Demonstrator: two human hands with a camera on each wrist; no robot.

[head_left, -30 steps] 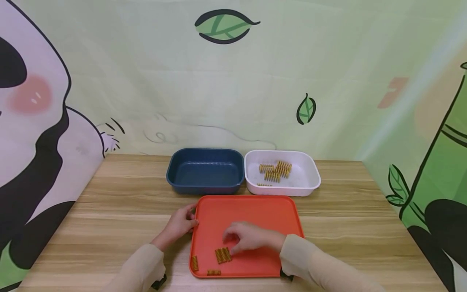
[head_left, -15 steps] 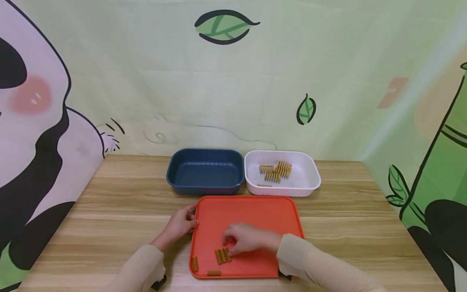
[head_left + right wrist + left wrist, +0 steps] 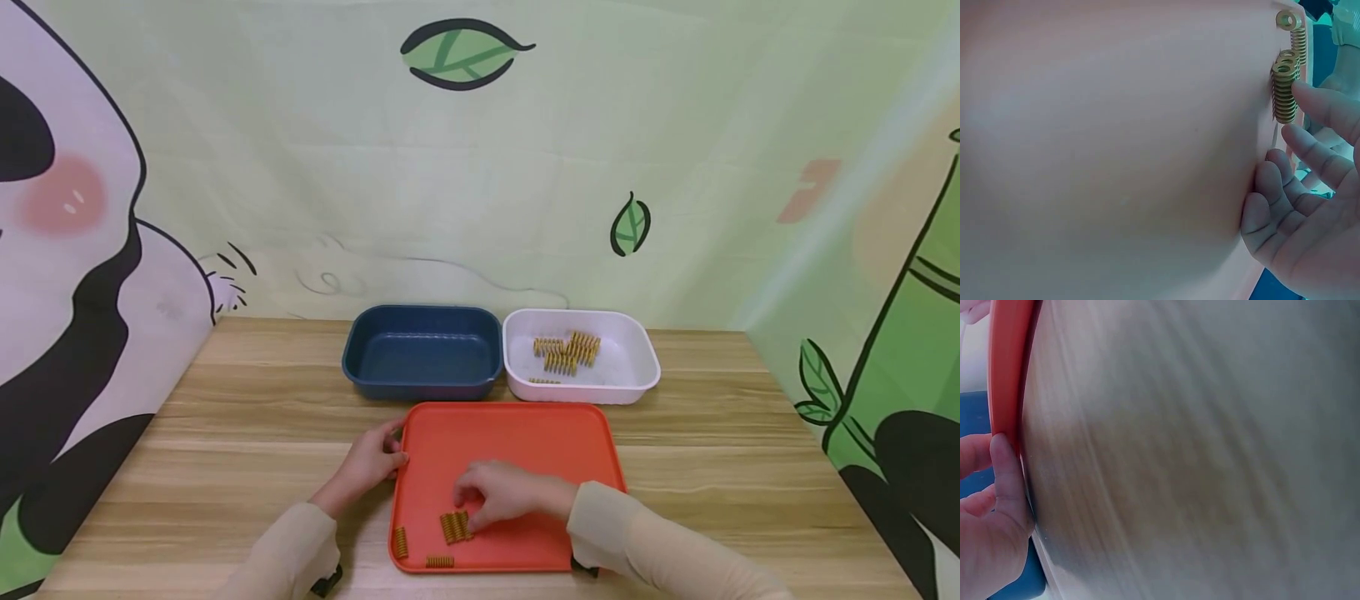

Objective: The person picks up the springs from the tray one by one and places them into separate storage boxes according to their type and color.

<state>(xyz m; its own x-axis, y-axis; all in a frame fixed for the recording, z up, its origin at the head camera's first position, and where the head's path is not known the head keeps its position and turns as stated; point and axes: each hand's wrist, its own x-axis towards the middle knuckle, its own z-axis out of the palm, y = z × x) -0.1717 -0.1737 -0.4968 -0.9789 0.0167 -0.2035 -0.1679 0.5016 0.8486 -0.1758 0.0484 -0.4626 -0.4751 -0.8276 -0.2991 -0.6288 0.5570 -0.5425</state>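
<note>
An orange tray (image 3: 525, 433) lies on the wooden table (image 3: 262, 417). My left hand (image 3: 372, 457) holds its left edge, with the thumb (image 3: 1009, 481) pressed against the orange rim (image 3: 1005, 369). My right hand (image 3: 487, 493) is over the tray, fingers loosely extended. Its index fingertip (image 3: 1316, 100) touches a small cluster of gold coil springs (image 3: 455, 526) (image 3: 1285, 90). Two more springs lie apart at the tray's front left, one upright-lying (image 3: 401, 542), one along the front rim (image 3: 439, 561).
Behind the tray stand a dark blue bin (image 3: 422, 350) holding nothing visible and a white bin (image 3: 637, 367) with several gold springs (image 3: 566, 350). A printed backdrop closes off the table's far and side edges.
My right hand has slid a little to the left and nudged the spring cluster slightly leftward. My left hand has stayed on the tray edge.
</note>
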